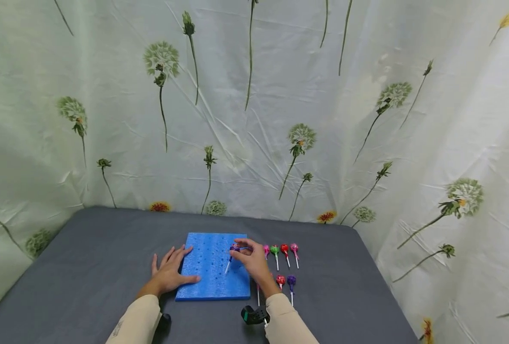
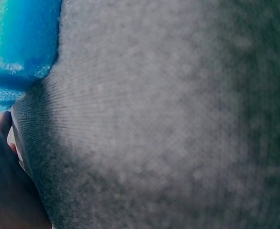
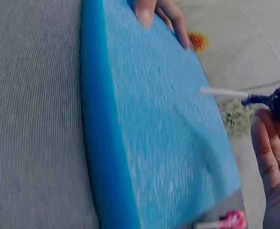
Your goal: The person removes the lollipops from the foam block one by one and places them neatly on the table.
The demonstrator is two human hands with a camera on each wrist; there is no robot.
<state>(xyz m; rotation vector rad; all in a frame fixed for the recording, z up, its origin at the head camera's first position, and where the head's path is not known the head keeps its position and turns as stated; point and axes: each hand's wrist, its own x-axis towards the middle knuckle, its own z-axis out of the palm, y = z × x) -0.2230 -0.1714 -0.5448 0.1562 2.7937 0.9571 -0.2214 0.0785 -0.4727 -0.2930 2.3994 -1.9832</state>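
A blue foam board [image 1: 207, 286] dotted with small holes lies on the table. My left hand [image 1: 168, 273] rests along its left side with fingers spread and the thumb over the top face. Above the board's right half, my right hand [image 1: 255, 262] pinches a purple-wrapped lollipop [image 1: 235, 247] by its candy end. Its white stick slants downward, toward the foam. In the right wrist view, the stick of the lollipop [image 3: 279, 105] stands out from the fingertips with its end in sight. The left wrist view catches only a corner of the board [image 2: 25, 43] and part of the hand [image 2: 8, 186].
To the board's right lie several lollipops in two rows, among them a green one [image 1: 274, 250], a red one [image 1: 284, 249], a pink one [image 1: 294, 248] and a purple one [image 1: 291, 281]. My right forearm partly covers the nearer row. A floral curtain [image 1: 237, 143] hangs behind the grey table [image 1: 332, 286].
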